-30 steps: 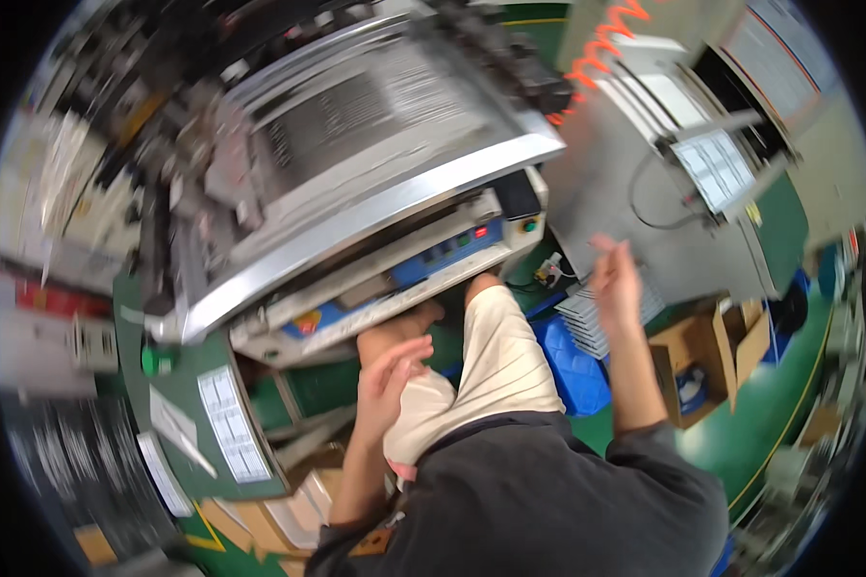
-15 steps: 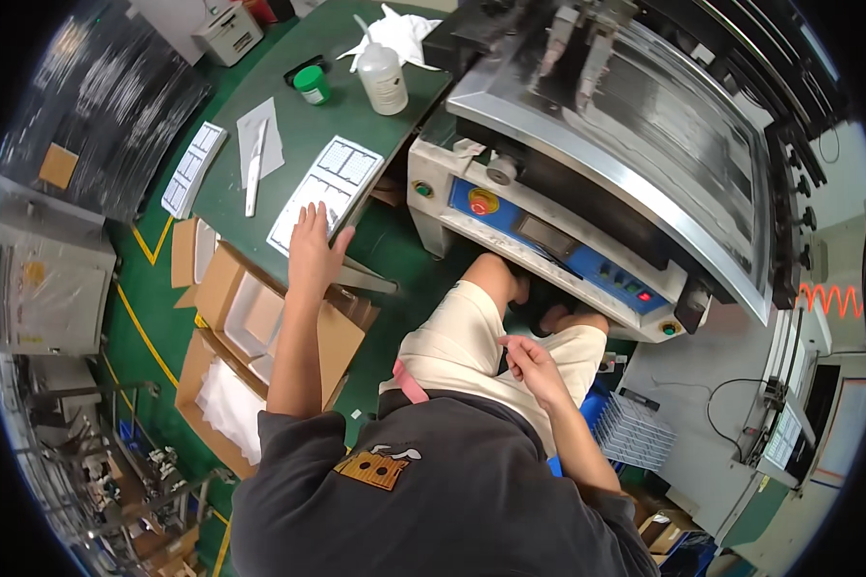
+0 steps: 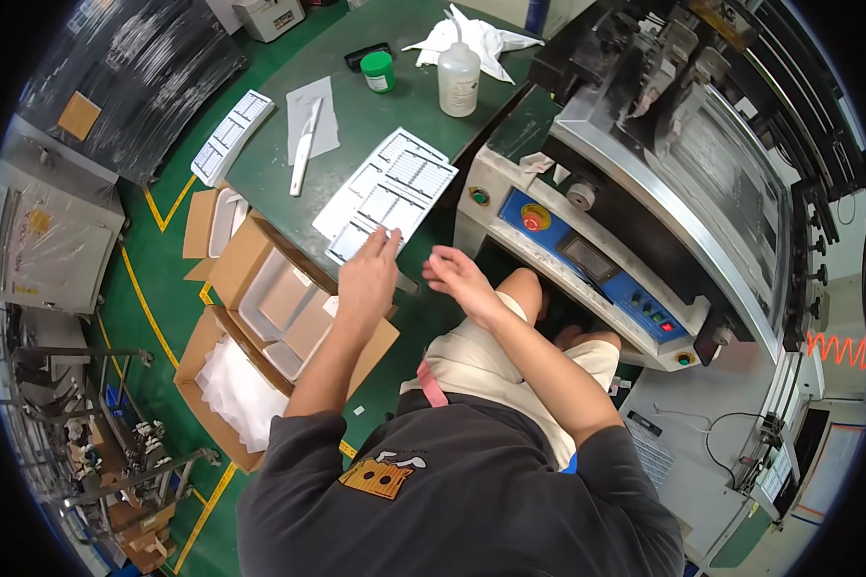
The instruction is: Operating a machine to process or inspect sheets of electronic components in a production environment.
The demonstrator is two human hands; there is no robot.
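A white sheet with black-outlined grid panels [image 3: 406, 183] lies askew on another white sheet [image 3: 337, 213] at the near edge of the green table. My left hand [image 3: 369, 274] rests its outstretched fingertips on the near end of the upper sheet. To the right, just past the table edge, my right hand [image 3: 459, 279] hangs in the air with loosely bent fingers, apart from the sheets and with nothing visible in it. A white flat-handled tool [image 3: 306, 144] lies on a pale paper [image 3: 322, 115] to the left of the sheets.
Farther back stand a green-lidded jar [image 3: 378, 72], a clear squeeze bottle [image 3: 459, 82] and a white cloth [image 3: 481, 43]. More printed sheets [image 3: 229, 137] lie at the table's left edge. Open cartons [image 3: 284, 298] sit below left. A machine with a blue control panel [image 3: 597, 260] fills the right.
The upper sheet has shifted right, uncovering part of the sheet beneath. My right hand has risen from my lap toward the table edge. The view has turned slightly left.
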